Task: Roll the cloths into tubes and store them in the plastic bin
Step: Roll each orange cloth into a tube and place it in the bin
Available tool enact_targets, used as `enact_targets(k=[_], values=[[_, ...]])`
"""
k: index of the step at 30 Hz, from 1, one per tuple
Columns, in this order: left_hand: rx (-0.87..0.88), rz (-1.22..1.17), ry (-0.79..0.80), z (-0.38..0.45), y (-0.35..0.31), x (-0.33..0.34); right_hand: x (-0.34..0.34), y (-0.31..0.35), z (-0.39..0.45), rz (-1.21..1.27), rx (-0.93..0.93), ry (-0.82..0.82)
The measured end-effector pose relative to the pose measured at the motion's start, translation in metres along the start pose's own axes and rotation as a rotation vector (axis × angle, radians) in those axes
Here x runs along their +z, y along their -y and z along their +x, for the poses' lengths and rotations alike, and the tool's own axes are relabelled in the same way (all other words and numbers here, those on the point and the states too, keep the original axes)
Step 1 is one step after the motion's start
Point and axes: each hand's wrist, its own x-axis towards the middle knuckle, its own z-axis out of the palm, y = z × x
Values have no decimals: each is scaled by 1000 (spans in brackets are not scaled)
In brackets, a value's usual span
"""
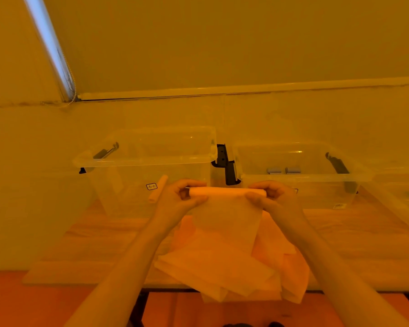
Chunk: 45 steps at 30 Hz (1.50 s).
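I hold a pale cloth (227, 218) up above the table, its top edge wound into a tight tube. My left hand (182, 197) grips the tube's left end and my right hand (272, 197) grips its right end. The loose part hangs down onto a pile of flat cloths (224, 267) at the table's near edge. Behind my hands stand two clear plastic bins. The left bin (142, 159) holds one rolled cloth (158, 188) that leans against its front wall. The right bin (300, 178) holds two small bluish rolls (283, 171).
The bins stand side by side on a wooden table (85, 251), with black latch handles (226, 164) between them. Part of another clear container (404, 192) shows at the far right. A wall and a window blind with a bead chain (72, 90) lie behind.
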Motion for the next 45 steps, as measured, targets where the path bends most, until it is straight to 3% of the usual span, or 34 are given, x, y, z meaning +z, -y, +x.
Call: enact_targets(k=[24,29,37,45], values=[[-21,20,-20,1,4,4,7,-11,2,-32,28,-8],[-44,42,-21,-1,3,5,6,-10,1,35,2,52],[-21,55,3,-2,4,7,7,-14,4,11,-9,-40],[1,42,-48,3,10,6,5,-12,3,20,-21,25]])
